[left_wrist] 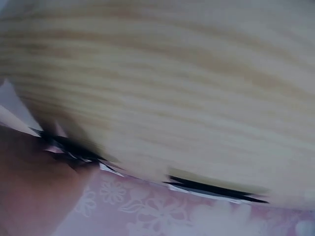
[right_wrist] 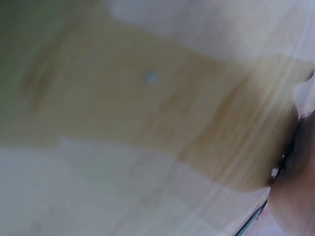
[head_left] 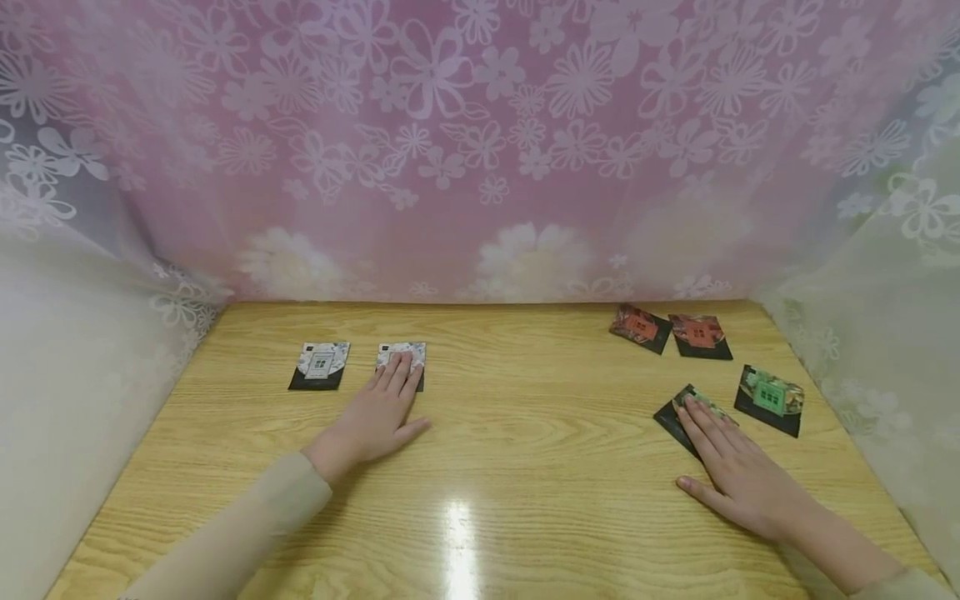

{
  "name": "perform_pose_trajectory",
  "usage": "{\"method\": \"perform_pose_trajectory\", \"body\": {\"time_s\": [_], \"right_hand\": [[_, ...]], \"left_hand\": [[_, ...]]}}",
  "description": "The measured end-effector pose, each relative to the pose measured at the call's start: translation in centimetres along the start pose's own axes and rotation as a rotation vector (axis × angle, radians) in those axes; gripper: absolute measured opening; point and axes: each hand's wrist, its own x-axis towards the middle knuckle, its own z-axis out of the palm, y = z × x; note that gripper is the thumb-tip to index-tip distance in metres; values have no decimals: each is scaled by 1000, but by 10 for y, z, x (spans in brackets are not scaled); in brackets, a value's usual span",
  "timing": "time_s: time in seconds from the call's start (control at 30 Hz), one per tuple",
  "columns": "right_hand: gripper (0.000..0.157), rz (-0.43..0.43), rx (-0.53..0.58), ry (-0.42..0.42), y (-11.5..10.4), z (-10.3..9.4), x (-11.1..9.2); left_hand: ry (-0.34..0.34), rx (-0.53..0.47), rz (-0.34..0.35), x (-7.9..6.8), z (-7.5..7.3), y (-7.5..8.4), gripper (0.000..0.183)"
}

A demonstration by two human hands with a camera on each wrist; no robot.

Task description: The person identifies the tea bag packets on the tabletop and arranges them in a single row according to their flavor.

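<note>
My left hand (head_left: 375, 421) lies with extended fingers over a black-and-white packet (head_left: 385, 356), covering much of its front. A matching black-and-white packet (head_left: 318, 367) is flat on the table to its left. On the right side, my right hand (head_left: 738, 479) rests its straight fingers on a black-and-green packet (head_left: 677, 427), thumb spread out to the side. Just right of those fingertips sits a second black-and-green packet (head_left: 771, 401). In the left wrist view, the hand (left_wrist: 39, 184) is partly visible, and a packet's dark edge (left_wrist: 216, 190) shows farther right.
Two black-and-red packets (head_left: 640, 328) lie side by side near the table's back right. The wood-grain table (head_left: 525, 467) stretches between the hands. Pink flowered cloth (head_left: 480, 167) hangs behind it, and pale cloth closes off both sides.
</note>
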Motion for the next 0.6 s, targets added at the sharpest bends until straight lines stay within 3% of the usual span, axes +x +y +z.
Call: {"method": "perform_pose_trajectory", "body": {"time_s": [0.6], "right_hand": [[88, 7, -2, -6, -3, -4, 0]], "left_hand": [[25, -7, 39, -7, 8, -20, 81]]}}
